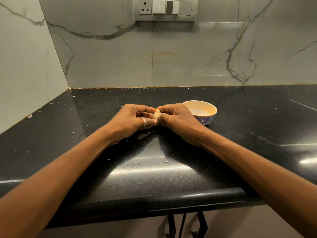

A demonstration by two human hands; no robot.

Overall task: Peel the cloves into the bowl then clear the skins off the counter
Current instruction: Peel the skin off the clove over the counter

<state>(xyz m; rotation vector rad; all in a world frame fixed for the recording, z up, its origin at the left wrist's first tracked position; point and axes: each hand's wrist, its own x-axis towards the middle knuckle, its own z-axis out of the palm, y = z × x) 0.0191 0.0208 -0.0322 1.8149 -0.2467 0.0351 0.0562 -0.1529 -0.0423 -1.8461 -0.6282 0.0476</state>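
Note:
A pale garlic clove [156,114] sits between both hands above the middle of the black counter [154,169]. My left hand [135,121], a ring on one finger, grips it from the left with curled fingers. My right hand [176,121] pinches it from the right, thumb and fingertips on its top. Just right of my right hand stands a small bowl [208,109], cream inside with a blue patterned outside; it looks empty. Small white skin flecks [51,102] lie scattered over the counter.
Marble-look walls [111,57] close the counter at the back and on the left. A switch panel [165,8] hangs on the back wall. The counter's rounded front edge [154,194] runs below my forearms, with black cabinet handles [185,224] beneath.

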